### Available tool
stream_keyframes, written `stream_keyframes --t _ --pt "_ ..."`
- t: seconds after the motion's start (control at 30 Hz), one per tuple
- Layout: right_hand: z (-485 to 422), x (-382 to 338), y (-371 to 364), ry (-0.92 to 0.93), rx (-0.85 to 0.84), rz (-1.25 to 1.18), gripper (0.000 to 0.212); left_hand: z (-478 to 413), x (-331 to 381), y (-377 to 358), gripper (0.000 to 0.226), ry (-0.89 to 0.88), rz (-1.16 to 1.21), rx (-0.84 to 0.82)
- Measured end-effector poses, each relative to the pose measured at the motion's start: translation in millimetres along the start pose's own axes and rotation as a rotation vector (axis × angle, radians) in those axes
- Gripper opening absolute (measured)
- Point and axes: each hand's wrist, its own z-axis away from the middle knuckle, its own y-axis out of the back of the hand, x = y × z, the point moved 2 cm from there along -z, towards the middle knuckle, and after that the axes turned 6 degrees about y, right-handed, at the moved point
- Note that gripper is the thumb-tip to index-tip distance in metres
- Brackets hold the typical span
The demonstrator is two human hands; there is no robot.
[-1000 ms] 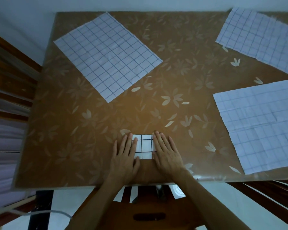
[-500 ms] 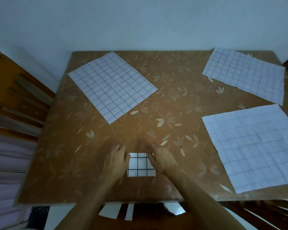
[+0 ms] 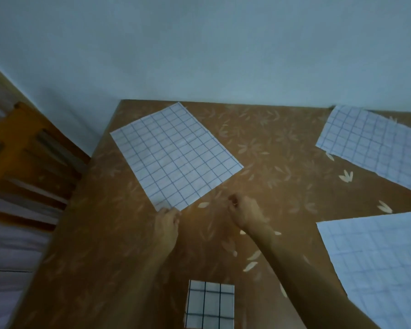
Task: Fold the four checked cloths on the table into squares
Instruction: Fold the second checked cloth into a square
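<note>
One folded cloth [image 3: 210, 305] sits as a square at the near edge of the table [image 3: 266, 148]. Three lie flat and unfolded, the left cloth [image 3: 176, 155], far cloth [image 3: 375, 148] and right cloth [image 3: 377, 264], so roughly a quarter is done. The left hand [image 3: 166, 224] is at the left cloth's near corner and seems, through blur, to pinch it; the right hand [image 3: 244, 213] hovers nearby, fingers curled on nothing.
</note>
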Motion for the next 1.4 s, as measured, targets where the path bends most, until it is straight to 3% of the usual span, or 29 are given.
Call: stream_keyframes --t 0.23,0.5,0.7,0.8,0.87,1.0,1.13,1.2,1.33,1.4 --pt "-113.3 37.6 4.0 -0.152 0.124 -0.004 0.033 -63.9 -10.3 -24.6 0.033 -0.089 -0.061 -0.006" --pt "-159.4 39.9 -8.4 -0.232 0.143 0.073 0.047 -79.5 -28.0 -24.8 0.019 -0.189 -0.011 0.071" --pt "-146.6 26.0 -29.1 -0.279 0.170 -0.025 0.030 -78.9 -47.0 -12.1 0.012 -0.253 -0.024 0.090" --pt "-122.4 7.9 -44.6 -0.321 0.174 -0.229 0.021 -76.2 -76.1 0.6 0.011 -0.294 -0.022 0.089" --pt "-99.1 -11.2 -57.9 -0.353 0.175 -0.338 0.029 -72.7 -100.9 11.5 0.010 -0.307 -0.010 0.072" --pt "-45.2 -61.0 -91.6 -0.284 0.214 -0.424 0.069 -63.8 -145.9 44.1 0.011 -0.356 0.072 0.028" --pt "13.9 -112.0 -126.4 -0.199 0.241 -0.469 0.083 -48.6 -196.4 79.2 0.007 -0.389 0.129 -0.006" --pt "45.7 -136.0 -142.8 -0.182 0.199 -0.419 0.074 -33.1 -223.9 96.2 0.008 -0.371 0.151 -0.026" --pt "104.6 -163.8 -170.7 -0.125 0.108 -0.316 0.036 7.0 -262.6 117.8 0.008 -0.299 0.194 -0.110" --pt "132.9 -176.5 -177.6 -0.088 0.043 -0.227 0.032 23.4 -280.6 126.1 0.008 -0.324 0.215 -0.102"
